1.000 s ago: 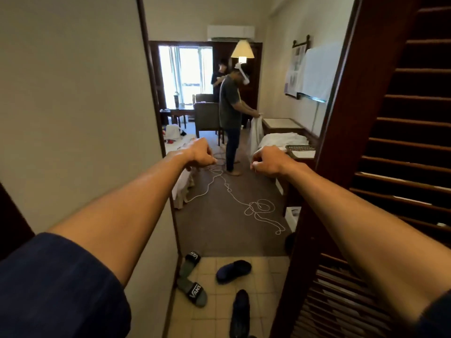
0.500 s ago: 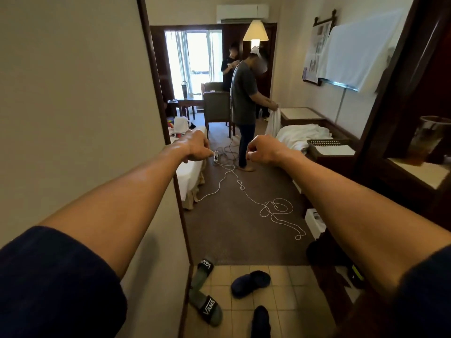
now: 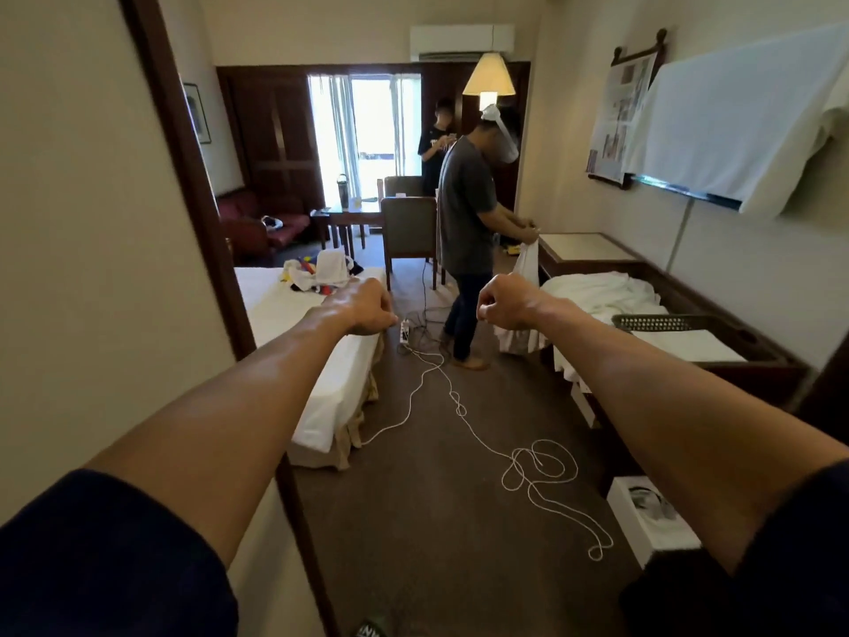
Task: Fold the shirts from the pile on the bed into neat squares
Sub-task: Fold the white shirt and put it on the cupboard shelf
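Note:
Both my arms stretch straight forward at chest height. My left hand (image 3: 365, 305) and my right hand (image 3: 503, 302) are curled into loose fists and hold nothing. A pile of shirts (image 3: 317, 271), white and coloured, lies at the far end of the white bed (image 3: 321, 360) on the left, beyond my left hand. The near part of that bed is bare sheet.
A dark door frame (image 3: 206, 250) and wall stand close on my left. White cable (image 3: 528, 462) loops over the brown carpet. A person (image 3: 466, 232) holds white cloth by a second bed (image 3: 602, 296) on the right. Another person (image 3: 436, 149) stands by the window. A white box (image 3: 652, 517) sits low right.
I have moved forward past the entrance into the room. The slippers and tiled floor have dropped out of view, and the beds are nearer. My fists stay raised and curled.

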Motion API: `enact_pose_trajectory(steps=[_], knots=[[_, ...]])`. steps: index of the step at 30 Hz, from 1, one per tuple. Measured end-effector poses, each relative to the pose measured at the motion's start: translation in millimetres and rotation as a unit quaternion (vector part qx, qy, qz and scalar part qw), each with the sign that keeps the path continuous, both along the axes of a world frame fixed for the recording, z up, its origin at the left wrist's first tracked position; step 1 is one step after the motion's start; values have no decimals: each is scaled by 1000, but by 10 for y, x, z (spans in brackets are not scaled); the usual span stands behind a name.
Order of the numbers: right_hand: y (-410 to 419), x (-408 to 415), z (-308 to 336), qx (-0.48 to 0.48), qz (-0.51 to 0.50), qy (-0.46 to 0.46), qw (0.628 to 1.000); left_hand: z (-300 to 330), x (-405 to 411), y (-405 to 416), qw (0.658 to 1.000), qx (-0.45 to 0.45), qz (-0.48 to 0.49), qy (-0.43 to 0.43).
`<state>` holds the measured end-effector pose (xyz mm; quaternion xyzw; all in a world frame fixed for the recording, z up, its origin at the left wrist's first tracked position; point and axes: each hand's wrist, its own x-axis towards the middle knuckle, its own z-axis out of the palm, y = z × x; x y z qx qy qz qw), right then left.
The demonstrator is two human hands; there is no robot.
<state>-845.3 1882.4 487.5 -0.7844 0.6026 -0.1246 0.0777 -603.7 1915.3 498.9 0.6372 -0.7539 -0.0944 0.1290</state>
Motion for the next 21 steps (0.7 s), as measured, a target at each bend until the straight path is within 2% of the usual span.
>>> enact_pose_trajectory(steps=[8,16,21], knots=[[-1732,161,103,-5,21,-30,999,-48,74,-1854,1000,-1,27,2],[-3991,402,48,-25,42,-28,998,-62,207,-4149,999,-25,28,-8],[-5354,462,7,-2,29,-46,999,-23,338,-5518,999,-19,32,-10]])
